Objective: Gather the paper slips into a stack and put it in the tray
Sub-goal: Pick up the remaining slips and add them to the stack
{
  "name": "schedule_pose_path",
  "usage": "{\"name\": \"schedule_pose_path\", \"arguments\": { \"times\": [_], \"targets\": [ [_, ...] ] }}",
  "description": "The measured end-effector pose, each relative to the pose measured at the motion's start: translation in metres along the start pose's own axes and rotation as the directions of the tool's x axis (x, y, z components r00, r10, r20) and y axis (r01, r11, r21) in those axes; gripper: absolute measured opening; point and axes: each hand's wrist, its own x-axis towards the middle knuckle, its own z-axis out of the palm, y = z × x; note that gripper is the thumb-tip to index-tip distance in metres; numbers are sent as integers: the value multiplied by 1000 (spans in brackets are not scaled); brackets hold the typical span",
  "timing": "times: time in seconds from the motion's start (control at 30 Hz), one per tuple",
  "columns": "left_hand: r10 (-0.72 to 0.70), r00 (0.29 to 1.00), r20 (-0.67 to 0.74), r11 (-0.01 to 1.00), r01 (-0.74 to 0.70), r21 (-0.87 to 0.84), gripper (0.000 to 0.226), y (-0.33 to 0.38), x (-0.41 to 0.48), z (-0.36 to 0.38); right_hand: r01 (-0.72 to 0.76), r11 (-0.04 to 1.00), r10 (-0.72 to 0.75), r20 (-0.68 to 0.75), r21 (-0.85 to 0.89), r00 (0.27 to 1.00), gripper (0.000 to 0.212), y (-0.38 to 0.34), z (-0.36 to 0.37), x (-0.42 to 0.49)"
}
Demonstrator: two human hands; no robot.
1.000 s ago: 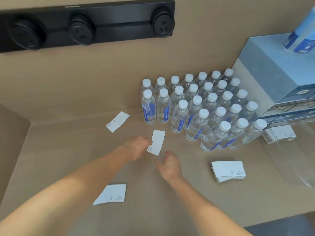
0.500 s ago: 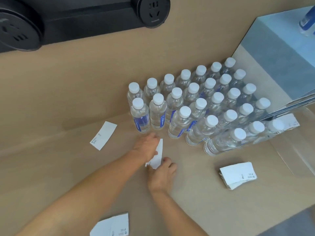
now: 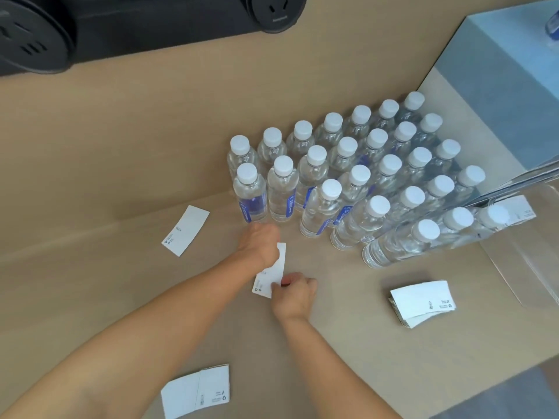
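A white paper slip (image 3: 270, 275) lies mid-table. My left hand (image 3: 259, 244) holds its far end, and my right hand (image 3: 294, 293) pinches its near corner. Another single slip (image 3: 185, 230) lies to the left. Two overlapping slips (image 3: 196, 391) rest near the front edge. A stack of slips (image 3: 422, 302) sits on the table to the right. At the right edge stands a clear plastic tray (image 3: 526, 267), and more slips (image 3: 521, 210) show through it at its far side.
Several water bottles (image 3: 348, 182) with white caps stand in rows just beyond my hands. A blue-grey box (image 3: 496, 71) rises at the back right. A black socket rail (image 3: 136, 22) runs along the wall. The table's front edge (image 3: 484, 385) is at lower right.
The view has closed in on the table. My left hand has covered the far end of the middle slip, and my right hand has come up and taken hold of its near corner.
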Motion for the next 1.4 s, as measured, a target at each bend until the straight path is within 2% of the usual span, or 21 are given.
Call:
{"name": "schedule_pose_path", "arguments": {
  "times": [0.1, 0.17, 0.27, 0.37, 0.53, 0.6, 0.77, 0.93, 1.1, 1.2, 1.3, 1.4],
  "targets": [
    [-83, 992, 93, 976, 100, -193, 20, -12, -8, -16, 49, 995, -54, 46, 88, 997, 14, 0, -13, 5],
    [-132, 978, 160, 921, 181, -346, 22, -24, -18, -23, -13, 975, -3, 71, 224, 997, 16, -2, -24, 3],
    [-250, 934, 254, 724, 355, -592, 21, -45, -45, -26, -138, 904, 66, 187, 404, 980, 10, -5, -39, -2],
    [-334, 885, 324, 443, 451, -774, 17, -66, -80, -18, -107, 885, -12, 252, 452, 968, 17, -8, -48, -9],
    [-424, 844, 328, 161, 427, -890, 22, -88, -134, 3, -47, 906, -135, 394, 421, 909, 10, -11, -57, -27],
    [-414, 847, 335, 95, 406, -909, 20, -92, -154, 13, -19, 916, -167, 424, 402, 890, 9, -9, -56, -33],
    [-475, 832, 289, 33, 344, -938, 14, -99, -196, 31, 30, 937, -214, 505, 347, 836, 12, -8, -51, -50],
    [-573, 776, 263, -5, 317, -948, 23, -109, -237, 45, 83, 956, -237, 576, 281, 782, 15, -10, -38, -71],
    [-624, 735, 266, -51, 301, -952, 21, -124, -273, 54, 134, 969, -239, 634, 209, 735, 9, -5, -16, -97],
    [-640, 722, 263, -65, 289, -955, 20, -133, -289, 58, 196, 969, -246, 657, 150, 713, 13, -1, -5, -112],
    [-645, 725, 243, -65, 265, -962, 31, -140, -300, 63, 259, 960, -261, 660, 104, 705, 23, 1, 5, -123],
    [-614, 767, 186, 17, 248, -969, 55, -145, -307, 71, 339, 939, -289, 668, 59, 686, 32, 3, 13, -130]
  ]
}}
